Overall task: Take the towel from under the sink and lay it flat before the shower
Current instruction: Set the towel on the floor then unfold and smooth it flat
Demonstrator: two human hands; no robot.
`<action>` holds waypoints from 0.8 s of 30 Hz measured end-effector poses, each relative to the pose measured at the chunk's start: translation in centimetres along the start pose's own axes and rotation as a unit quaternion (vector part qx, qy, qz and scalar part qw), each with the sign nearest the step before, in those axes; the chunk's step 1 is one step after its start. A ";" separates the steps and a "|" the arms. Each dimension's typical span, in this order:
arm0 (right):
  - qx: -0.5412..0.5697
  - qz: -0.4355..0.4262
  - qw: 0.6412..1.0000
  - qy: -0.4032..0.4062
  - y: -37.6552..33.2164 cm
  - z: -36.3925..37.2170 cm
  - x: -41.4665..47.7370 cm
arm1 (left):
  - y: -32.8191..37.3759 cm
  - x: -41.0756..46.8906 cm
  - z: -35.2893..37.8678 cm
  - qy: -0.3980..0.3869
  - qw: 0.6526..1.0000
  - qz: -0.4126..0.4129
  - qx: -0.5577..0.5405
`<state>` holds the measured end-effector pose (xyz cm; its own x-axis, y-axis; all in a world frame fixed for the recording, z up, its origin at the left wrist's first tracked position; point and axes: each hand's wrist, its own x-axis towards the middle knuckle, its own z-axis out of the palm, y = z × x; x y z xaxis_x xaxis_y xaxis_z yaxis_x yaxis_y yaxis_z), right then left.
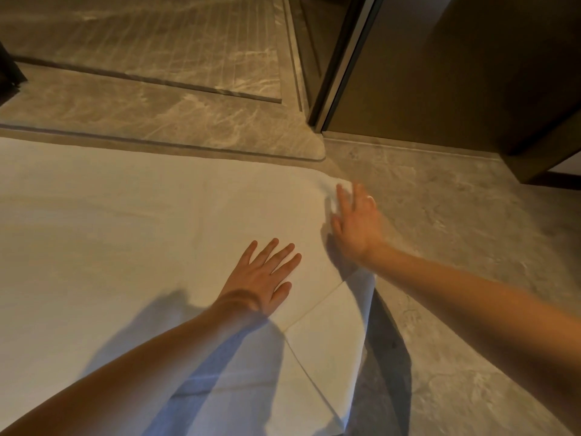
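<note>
A large white towel (125,234) lies spread on the grey marble floor, its far edge along the raised shower threshold (176,121). My left hand (264,278) rests palm down on the towel near its right side, fingers apart. At the towel's far right corner, my right hand (355,225) lies flat with fingers spread and fingertips on the fabric. The towel's near right corner looks slightly lifted, with a stitched border line showing.
Beyond the threshold is the grooved marble shower floor (157,36). A metal door frame (342,61) and a dark wooden panel (471,73) stand at the back right. Bare grey floor (471,247) runs to the right of the towel.
</note>
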<state>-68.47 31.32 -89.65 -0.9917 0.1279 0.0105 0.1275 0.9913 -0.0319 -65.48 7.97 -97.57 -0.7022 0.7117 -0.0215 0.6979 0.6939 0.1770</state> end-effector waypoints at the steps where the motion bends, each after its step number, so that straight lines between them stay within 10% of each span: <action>1: -0.005 -0.040 0.999 -0.025 -0.8 0.9 -1.2 | 0.0 0.0 0.0 -0.001 1.000 -0.002 0.002; 24: 0.088 -0.165 0.970 -0.153 -2.4 0.9 -12.6 | 0.8 -4.1 -0.4 -0.012 0.999 0.036 0.009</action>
<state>-56.28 27.33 -90.60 -0.9393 -0.2380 -0.2470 -0.1761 0.9525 -0.2483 -62.04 5.56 -96.97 -0.6460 0.7626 -0.0335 0.7495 0.6420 0.1617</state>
